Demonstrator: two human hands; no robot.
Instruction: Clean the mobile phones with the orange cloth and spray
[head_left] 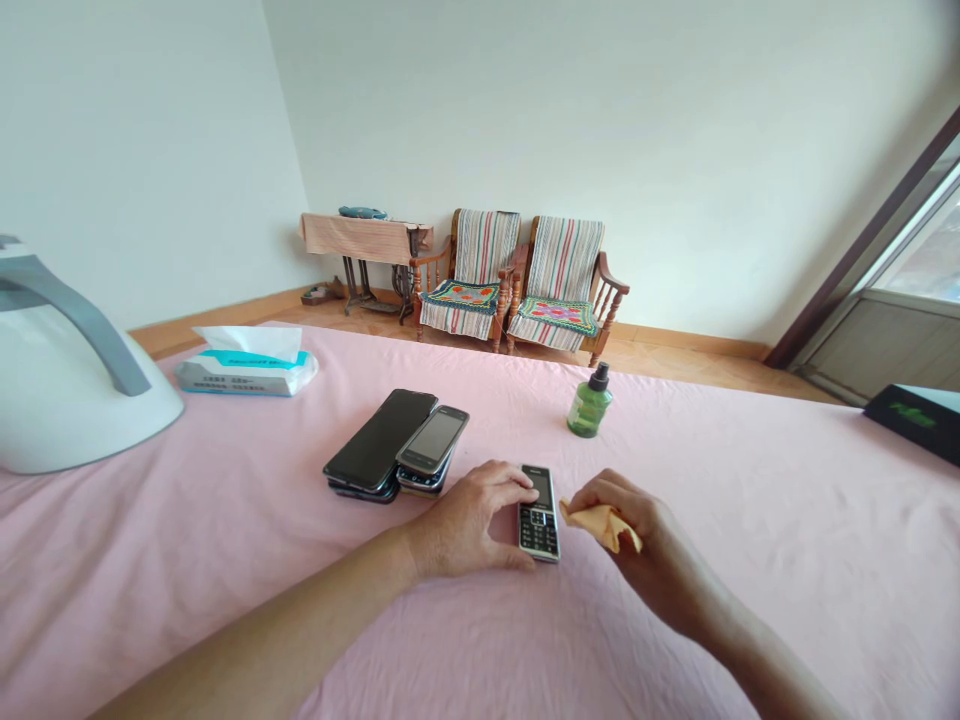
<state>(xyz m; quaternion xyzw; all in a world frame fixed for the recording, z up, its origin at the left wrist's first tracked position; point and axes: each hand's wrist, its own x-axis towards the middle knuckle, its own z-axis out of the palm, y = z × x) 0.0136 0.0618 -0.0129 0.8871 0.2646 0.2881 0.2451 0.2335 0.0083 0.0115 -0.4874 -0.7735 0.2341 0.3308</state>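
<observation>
A black-and-silver keypad mobile phone [538, 530] lies face up on the pink cloth, between my two hands. My left hand [469, 515] is beside it, fingers stretched over the phone's screen and thumb spread apart near the lower left edge. The phone rests flat rather than lifted. Just to its right, my right hand [626, 505] is closed around a crumpled yellow cleaning cloth [604, 524], apart from the phone. To the left sit stacked phones: a large black smartphone [382, 440] on top of one pile and a grey phone [433, 440] on the other.
A green spray bottle [590, 405] stands beyond my right hand. Farther left are a tissue pack [247, 372] and a large white-and-grey kettle-like object [71, 370]. A black box [915, 425] is at the right edge. Two wooden chairs [559, 315] stand beyond the pink-covered surface [750, 470].
</observation>
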